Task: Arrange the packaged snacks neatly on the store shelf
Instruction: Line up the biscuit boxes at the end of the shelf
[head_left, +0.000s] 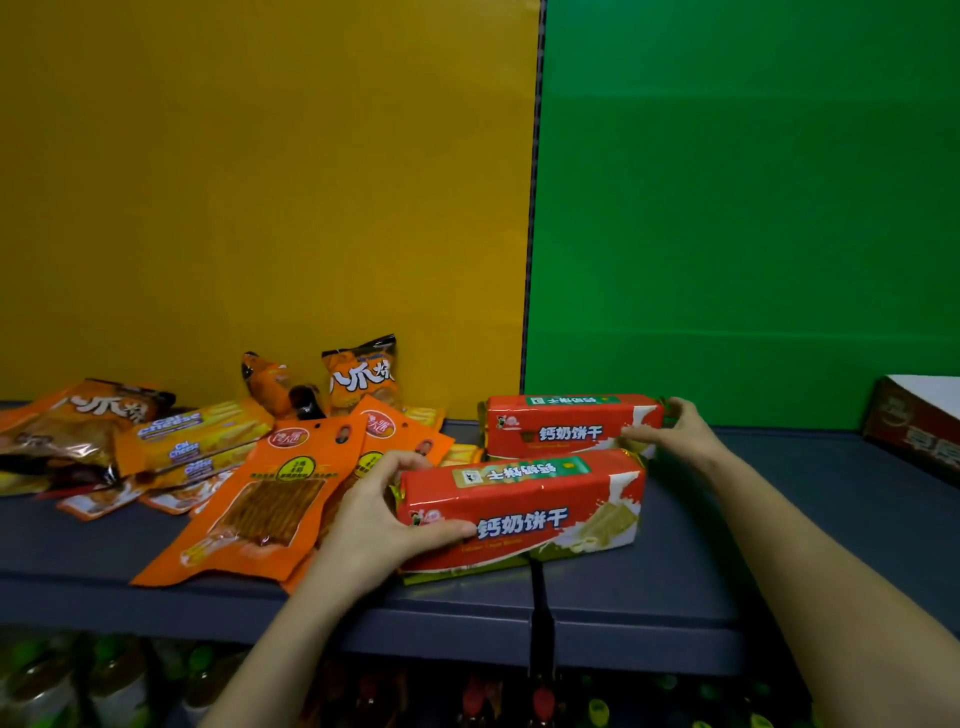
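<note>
Two long red biscuit packs lie side by side on the dark grey shelf (156, 540). My left hand (379, 519) grips the left end of the near red biscuit pack (524, 509). My right hand (670, 434) holds the right end of the far red biscuit pack (566, 423), by the green back panel. A loose heap of snacks lies to the left: flat orange pouches (260, 493), yellow cheese cracker packs (192, 436) and orange puffed bags (363, 371), one large one (78, 415) at the far left.
A red and white cardboard carton (914, 421) stands at the shelf's right end. A black divider strip (532, 208) separates the yellow and green back panels. Bottles (104, 680) fill the shelf below. Bare shelf shows between the red packs and the carton.
</note>
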